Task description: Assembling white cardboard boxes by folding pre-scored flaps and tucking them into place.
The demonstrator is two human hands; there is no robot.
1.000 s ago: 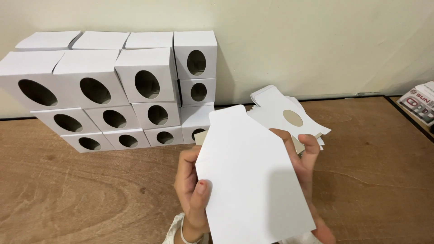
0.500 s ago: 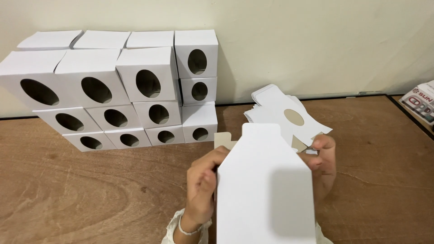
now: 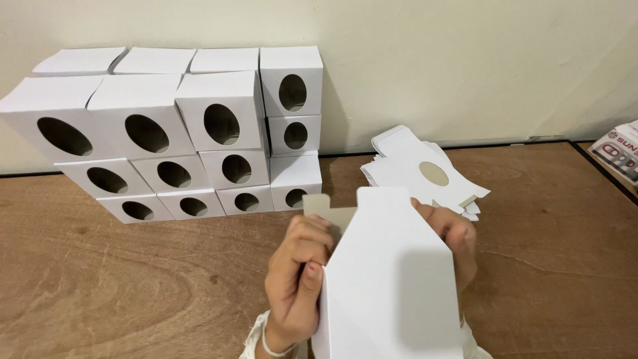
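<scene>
Many folded white boxes (image 3: 199,126) with oval windows stood stacked in rows at the far left of the worktop (image 3: 100,292), against the wall; the count looked like more than a dozen, some partly hidden behind others. These read as finished pieces.

At the near edge, centre, the left hand (image 3: 296,279) was clenched on the left edge of a flat white carton blank (image 3: 392,279), thumb along the front face, fingers curled behind. A narrow brown-backed flap of the blank showed just above that hand. The blank was held upright off the worktop, plain side toward the camera, not yet formed into a box.

The right hand (image 3: 455,242) was mostly hidden behind the blank; its fingers wrapped over the right edge, so the grip was closed on the same blank.

Farther right, toward the far edge, a loose pile of unfolded blanks (image 3: 425,173) lay flat, the top one showing its round window. Judged from this, a good share was done, one piece was in hand, and a smaller pile remained. A printed packet (image 3: 621,153) sat at the far right corner.
</scene>
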